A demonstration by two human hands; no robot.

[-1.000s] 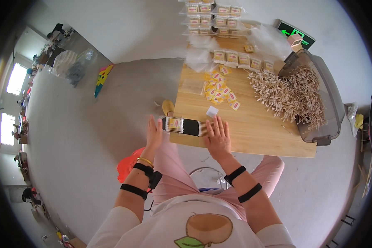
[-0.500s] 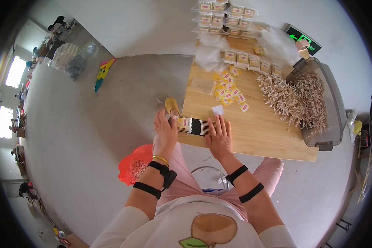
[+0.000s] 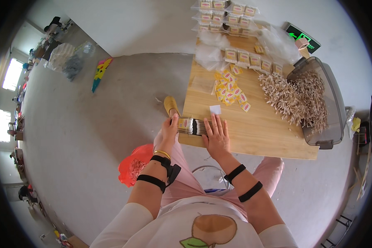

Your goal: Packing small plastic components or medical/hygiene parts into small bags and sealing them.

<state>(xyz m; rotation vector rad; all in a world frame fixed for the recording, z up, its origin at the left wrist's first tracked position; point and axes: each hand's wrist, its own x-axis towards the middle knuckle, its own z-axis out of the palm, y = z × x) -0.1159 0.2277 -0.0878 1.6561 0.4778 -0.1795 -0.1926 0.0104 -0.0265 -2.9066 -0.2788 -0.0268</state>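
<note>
A clear pack of cotton swabs (image 3: 187,125) with a yellow label lies at the near left corner of the table. My left hand (image 3: 168,129) is closed around its left end, fingers curled over the edge. My right hand (image 3: 217,138) rests with its fingers stretched out flat at the pack's right end, covering part of it. Just beyond my right fingertips lies a small white card (image 3: 215,109). Farther back is a loose heap of yellow labels (image 3: 230,90).
Loose swabs (image 3: 293,99) spill from a grey plastic bin (image 3: 335,103) on the right. Filled packs (image 3: 254,62) line the back, near empty clear bags (image 3: 208,56) and stacked bagged packs (image 3: 219,17). A red bag (image 3: 130,165) sits on the floor left of my leg.
My left hand's fingers have curled down around the pack's left end from a more raised, spread pose. My right hand has shifted slightly left. The white card has moved slightly left.
</note>
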